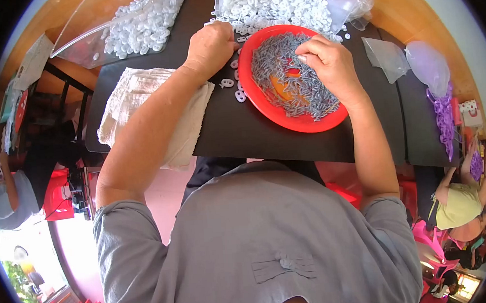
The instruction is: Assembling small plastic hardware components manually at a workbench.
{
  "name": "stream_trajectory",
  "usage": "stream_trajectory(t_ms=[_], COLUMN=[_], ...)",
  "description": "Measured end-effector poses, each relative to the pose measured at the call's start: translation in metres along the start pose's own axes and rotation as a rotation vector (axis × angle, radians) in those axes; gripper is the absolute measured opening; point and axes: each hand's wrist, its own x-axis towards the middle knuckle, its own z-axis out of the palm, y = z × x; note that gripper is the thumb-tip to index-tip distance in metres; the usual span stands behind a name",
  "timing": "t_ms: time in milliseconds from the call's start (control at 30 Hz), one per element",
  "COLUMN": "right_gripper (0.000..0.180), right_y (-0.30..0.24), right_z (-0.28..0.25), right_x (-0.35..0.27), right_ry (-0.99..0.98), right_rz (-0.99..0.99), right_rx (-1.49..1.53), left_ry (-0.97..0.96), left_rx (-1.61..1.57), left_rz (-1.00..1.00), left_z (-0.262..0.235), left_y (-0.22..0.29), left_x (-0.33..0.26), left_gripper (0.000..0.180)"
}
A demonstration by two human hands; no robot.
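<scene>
A red plate (244,75) full of small, slim grey pieces that look like screws (272,51) lies on the dark table in front of me. Over its right part is my right hand (333,66), thumb and forefinger pinched together; whatever is between them is too small to name. My left hand (211,45) is closed beside the plate's far left rim, next to a heap of small white plastic parts (272,6). Its fingertips are hidden, so I cannot tell what it grips. Between hand and plate lie several white two-holed plastic pieces (227,83).
A folded cream cloth (132,97) lies under my left forearm. At the far left a clear bag (141,26) holds more white parts. To the right are a clear plastic bag (386,57) and a purple bundle (443,115) at the table edge. Other people sit at both sides.
</scene>
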Motion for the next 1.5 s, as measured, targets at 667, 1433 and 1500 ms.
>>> stream_trajectory(t_ms=[667, 1433, 1500], right_gripper=[0.007, 0.006, 0.006], right_y=[-0.045, -0.043, -0.042], right_z=[-0.033, 0.007, 0.01], right_x=[0.012, 0.01, 0.009], right_ry=[0.056, 0.382, 0.403], right_rz=[0.266, 0.152, 0.177], right_rx=[0.731, 0.671, 0.728], left_ry=[-0.128, -0.008, -0.033], left_rx=[-0.964, -1.186, -1.205], left_rz=[-0.138, -0.217, -0.255], left_z=[-0.048, -0.021, -0.021], left_y=[0.089, 0.11, 0.11], left_x=[-0.005, -0.014, -0.015], left_gripper=[0.015, 0.011, 0.01])
